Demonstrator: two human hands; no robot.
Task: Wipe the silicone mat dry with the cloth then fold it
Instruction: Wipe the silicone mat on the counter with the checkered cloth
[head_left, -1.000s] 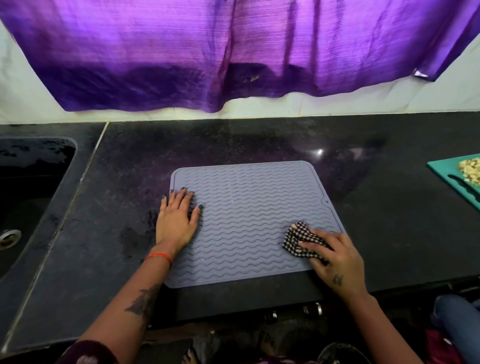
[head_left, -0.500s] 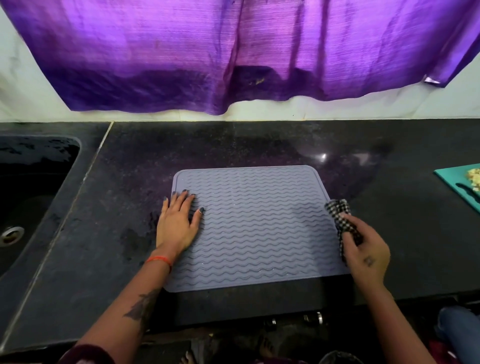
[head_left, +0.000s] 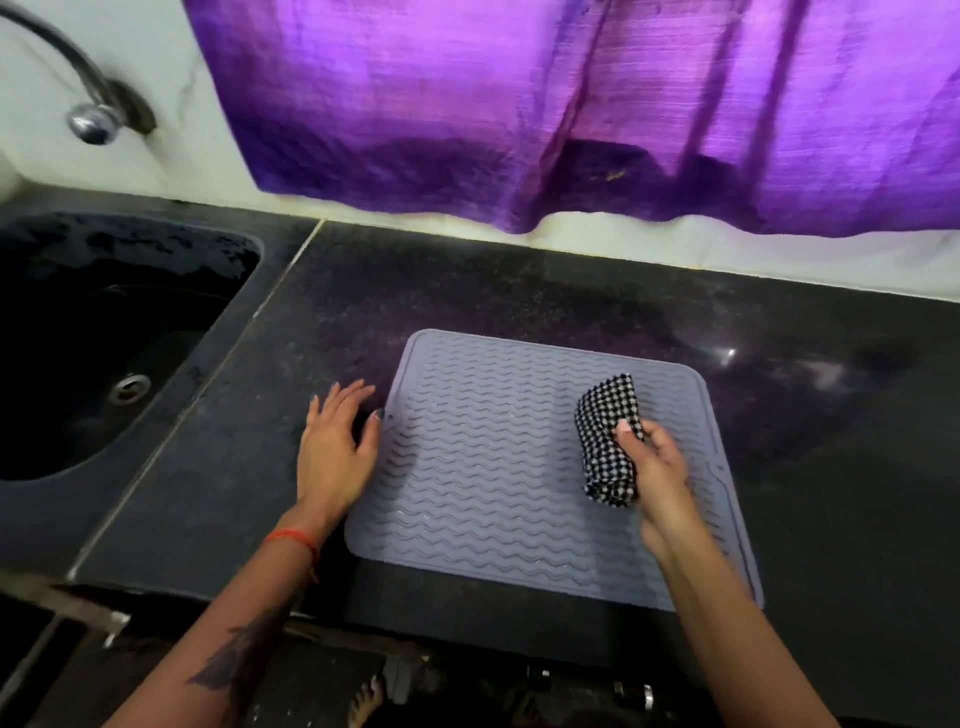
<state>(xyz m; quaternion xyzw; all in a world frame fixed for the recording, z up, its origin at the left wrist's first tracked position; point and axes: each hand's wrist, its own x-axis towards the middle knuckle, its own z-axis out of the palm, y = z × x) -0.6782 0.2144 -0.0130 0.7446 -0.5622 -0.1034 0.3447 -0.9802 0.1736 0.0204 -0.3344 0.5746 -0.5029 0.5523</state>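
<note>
A grey silicone mat (head_left: 483, 467) with wavy ridges lies flat on the dark counter (head_left: 519, 291). My right hand (head_left: 657, 467) grips a bunched black-and-white checked cloth (head_left: 605, 436) over the mat's right half. My left hand (head_left: 337, 441) lies flat with straight fingers on the counter at the mat's left edge, its thumb touching that edge.
A black sink (head_left: 104, 338) with a drain sits to the left, a tap (head_left: 93, 122) on the wall above it. A purple curtain (head_left: 571, 104) hangs behind the counter. The counter's front edge runs just below the mat.
My right hand carried the cloth from the mat's right edge back onto its right half. My left hand slid off the mat onto the counter. The camera turned left, showing the sink and tap.
</note>
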